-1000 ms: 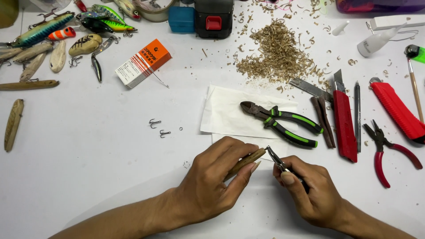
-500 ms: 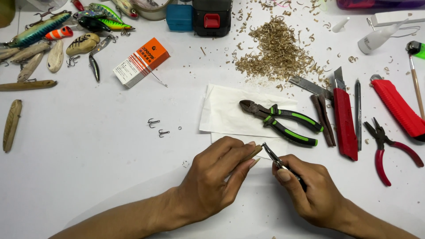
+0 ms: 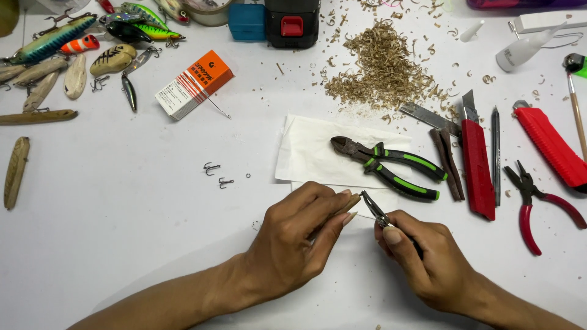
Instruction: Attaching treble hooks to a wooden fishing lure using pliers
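My left hand [image 3: 292, 244] pinches a small wooden lure body [image 3: 346, 205], of which only the tip shows past my fingers. My right hand [image 3: 428, 260] grips thin needle-nose pliers [image 3: 373, 209], whose jaws point up and left at the tip of the wooden piece. Both hands work low on the white table, just below a white paper sheet [image 3: 312, 150]. Green-handled cutting pliers [image 3: 391, 166] lie on that sheet. Two small treble hooks [image 3: 217, 174] lie loose to the left of my hands.
Wood shavings [image 3: 382, 64] are heaped at the top centre. Red utility knives [image 3: 476, 162], red-handled pliers [image 3: 538, 201] and a pencil lie on the right. An orange and white box [image 3: 194, 82], painted fishing lures [image 3: 58, 36] and bare wooden blanks [image 3: 17, 171] fill the left.
My left fingers have closed further over the wooden piece, so less of it shows. The plier jaws have shifted slightly right and stay close to its tip.
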